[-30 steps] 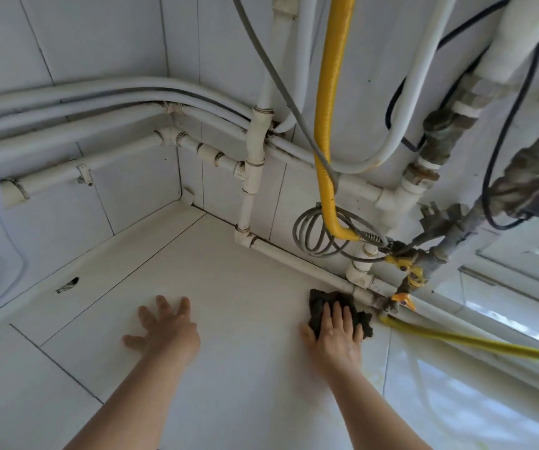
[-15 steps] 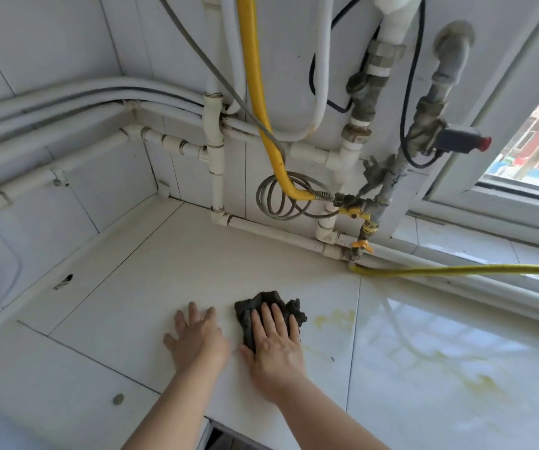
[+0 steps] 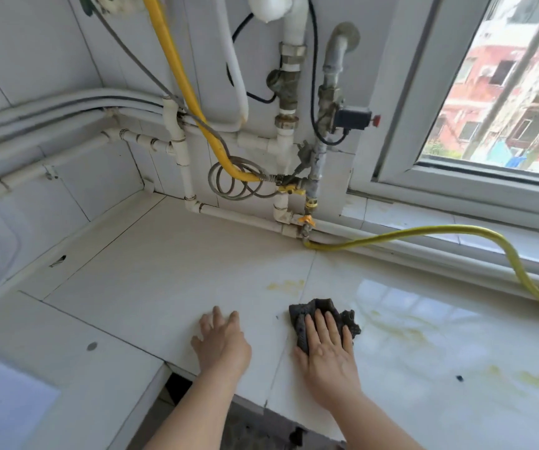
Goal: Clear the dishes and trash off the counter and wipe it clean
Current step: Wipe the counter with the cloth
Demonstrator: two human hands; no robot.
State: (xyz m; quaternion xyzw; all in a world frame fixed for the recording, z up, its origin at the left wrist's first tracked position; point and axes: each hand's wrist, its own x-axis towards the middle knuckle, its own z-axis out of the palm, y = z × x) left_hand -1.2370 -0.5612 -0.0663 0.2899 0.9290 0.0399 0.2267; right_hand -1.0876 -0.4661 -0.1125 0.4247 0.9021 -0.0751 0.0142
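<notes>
Wiping looks about half done, no dishes or trash in sight: right hand [image 3: 328, 355] pressed flat on the rag [image 3: 323, 306], left hand [image 3: 221, 342] flat and empty on the table [image 3: 164, 287] beside it, yellow stains [image 3: 404, 332] not yet wiped beyond and right of both hands.

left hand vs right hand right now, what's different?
1. The right hand presses a dark cloth flat. The left hand lies on the bare counter and holds nothing.
2. The right hand sits next to the yellow stains. The left hand is on cleaner-looking tile toward the corner.
Shared: both are palm down on the counter with fingers straight.
</notes>
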